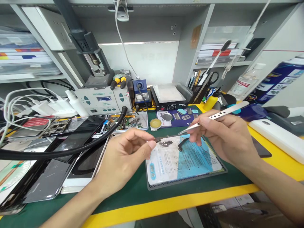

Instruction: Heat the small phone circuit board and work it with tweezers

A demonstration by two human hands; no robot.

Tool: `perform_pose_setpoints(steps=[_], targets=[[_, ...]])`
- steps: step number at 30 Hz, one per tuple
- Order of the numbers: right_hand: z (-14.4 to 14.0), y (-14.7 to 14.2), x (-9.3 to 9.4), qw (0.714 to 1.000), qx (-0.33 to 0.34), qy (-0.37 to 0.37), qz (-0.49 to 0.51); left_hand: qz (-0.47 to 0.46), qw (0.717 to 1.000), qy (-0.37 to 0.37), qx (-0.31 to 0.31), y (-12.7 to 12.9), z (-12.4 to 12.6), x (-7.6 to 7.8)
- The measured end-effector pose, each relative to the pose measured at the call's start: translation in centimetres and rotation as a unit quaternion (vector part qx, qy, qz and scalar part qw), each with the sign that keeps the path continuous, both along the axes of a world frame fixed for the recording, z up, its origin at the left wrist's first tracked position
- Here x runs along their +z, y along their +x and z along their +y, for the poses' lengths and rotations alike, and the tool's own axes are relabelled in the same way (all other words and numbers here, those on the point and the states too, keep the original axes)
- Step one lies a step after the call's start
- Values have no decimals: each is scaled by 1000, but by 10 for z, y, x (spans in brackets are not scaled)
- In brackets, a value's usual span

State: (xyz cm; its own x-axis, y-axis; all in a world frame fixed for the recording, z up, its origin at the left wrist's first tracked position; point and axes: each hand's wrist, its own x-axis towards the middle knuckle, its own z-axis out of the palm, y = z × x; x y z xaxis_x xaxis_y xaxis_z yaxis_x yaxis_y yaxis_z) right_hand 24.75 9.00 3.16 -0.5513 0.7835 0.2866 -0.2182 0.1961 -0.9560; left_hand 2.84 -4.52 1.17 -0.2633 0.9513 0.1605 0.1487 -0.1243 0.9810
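Note:
Between thumb and forefinger, my left hand (129,156) pinches a small dark electronic part (157,139), too small to make out fully. My right hand (224,136) is closed around white tweezers (222,111) with a row of holes. Their tips point left, a short way from the part and apart from it. Below both hands lies a blue and white work pad (166,171) with stains. On it rest a small circuit board (166,144) and a black flex cable (182,144), the cable close under the tweezers.
Phones and screens (47,180) crowd the left side, crossed by a thick black hose (71,153). Behind stand a hot-air station (104,99), a tray of boards (142,119), a flux tin (155,124) and a heating plate (171,98). A yellow bottle (211,102) is at the right.

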Motion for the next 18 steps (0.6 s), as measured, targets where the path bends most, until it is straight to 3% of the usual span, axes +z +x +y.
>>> perform_pose_setpoints(steps=[5,9,13,18], targets=[[2,1,2,992,109,-67,20,206,972,106,49,4,-5,-9],[1,0,1,986,138,-77,-55,312,935,161,57,3,-6,-11],[-4,-2,0,970,129,-9,-204,382,899,205,56,6,-4,-6],[-10,-3,0,961,93,81,-246,399,887,227,37,9,-1,-1]])
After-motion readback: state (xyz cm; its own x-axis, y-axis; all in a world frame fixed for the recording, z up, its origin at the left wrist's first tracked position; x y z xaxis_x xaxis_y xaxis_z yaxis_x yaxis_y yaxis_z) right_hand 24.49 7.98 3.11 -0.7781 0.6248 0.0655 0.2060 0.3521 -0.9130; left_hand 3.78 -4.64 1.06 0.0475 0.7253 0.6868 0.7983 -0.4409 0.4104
